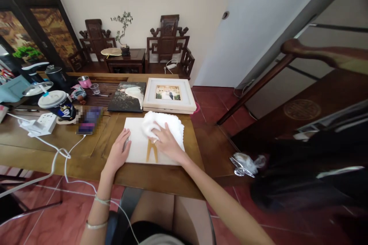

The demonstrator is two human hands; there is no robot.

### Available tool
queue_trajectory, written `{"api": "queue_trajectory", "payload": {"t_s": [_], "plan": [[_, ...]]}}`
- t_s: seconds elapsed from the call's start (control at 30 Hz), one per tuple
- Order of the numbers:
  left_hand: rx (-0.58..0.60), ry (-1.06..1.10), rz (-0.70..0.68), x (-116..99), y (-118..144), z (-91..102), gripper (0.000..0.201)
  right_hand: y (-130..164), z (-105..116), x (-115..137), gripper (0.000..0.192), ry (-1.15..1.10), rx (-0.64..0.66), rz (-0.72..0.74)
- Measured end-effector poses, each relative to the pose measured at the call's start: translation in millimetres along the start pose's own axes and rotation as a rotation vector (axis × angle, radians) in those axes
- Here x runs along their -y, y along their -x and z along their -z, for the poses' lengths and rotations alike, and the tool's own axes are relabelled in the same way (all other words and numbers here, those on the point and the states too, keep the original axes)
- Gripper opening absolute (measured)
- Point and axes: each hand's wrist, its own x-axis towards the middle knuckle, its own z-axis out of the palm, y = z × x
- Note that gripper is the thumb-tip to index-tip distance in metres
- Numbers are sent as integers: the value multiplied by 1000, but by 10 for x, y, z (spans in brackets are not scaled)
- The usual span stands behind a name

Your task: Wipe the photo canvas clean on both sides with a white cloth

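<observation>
I look down on a wooden table [161,178] from the head camera. My right hand [166,143] presses a bunched white cloth [161,122] onto a white frame back [138,149] lying flat; its fingers are curled into the cloth, gripping it. My left hand [118,153] lies flat and open on the board's left edge, steadying it and holding nothing. A tan stand leg [151,151] on the board lies just below the right fingertips. Beyond the fingers sit a framed photo [169,95] and a dark photo print [128,96]. Left of my left fingers trails a white cable [61,155], and past it stands a lidded cup [59,107]. I judge that a hard sweep could snag the cloth on the stand leg, or push the board into the framed photo.
</observation>
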Motion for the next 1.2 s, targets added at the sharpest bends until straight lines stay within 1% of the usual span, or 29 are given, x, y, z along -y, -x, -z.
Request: {"api": "queue_trajectory", "payload": {"t_s": [0.1,0.2,0.27,0.33,0.4,0.47,0.53,0.63,0.7,0.73,0.77,0.83,0.9,1.0,1.1,1.13,1.2], "plan": [[-3,6,-5,7,-1,-7,46,357,-3,163,26,4,91,94],[-12,13,-14,23,-3,-18,45,718,118,310,24,-73,256,190],[-16,17,-19,30,-5,-23,45,865,228,347,21,-150,381,239],[-14,16,-18,34,-7,-25,45,899,327,308,15,-188,449,237],[-13,13,-11,35,-6,-25,45,811,392,199,13,-160,413,175],[-14,11,-8,36,-4,-24,45,616,412,55,18,-99,308,104],[-16,9,-10,38,-2,-23,45,345,384,-79,24,-36,192,47],[-13,5,-10,39,2,-20,44,-76,258,-175,31,36,84,4],[-10,3,-8,37,5,-15,44,-260,132,-144,30,87,51,-2],[-9,4,-8,36,6,-13,44,-300,66,-102,30,110,50,7],[-8,6,-8,35,7,-11,44,-299,4,-45,29,132,58,23],[-7,12,-9,33,8,-7,45,-183,-93,94,31,161,98,73],[-3,16,-6,33,8,-5,44,47,-136,241,32,170,147,125],[5,25,2,32,6,-6,44,441,-106,397,31,134,233,196],[6,30,2,36,5,-11,44,676,-12,418,32,40,308,262],[6,27,0,40,5,-13,44,693,23,396,33,8,317,271],[7,18,-4,48,6,-18,44,630,90,320,34,-21,305,256]]}}
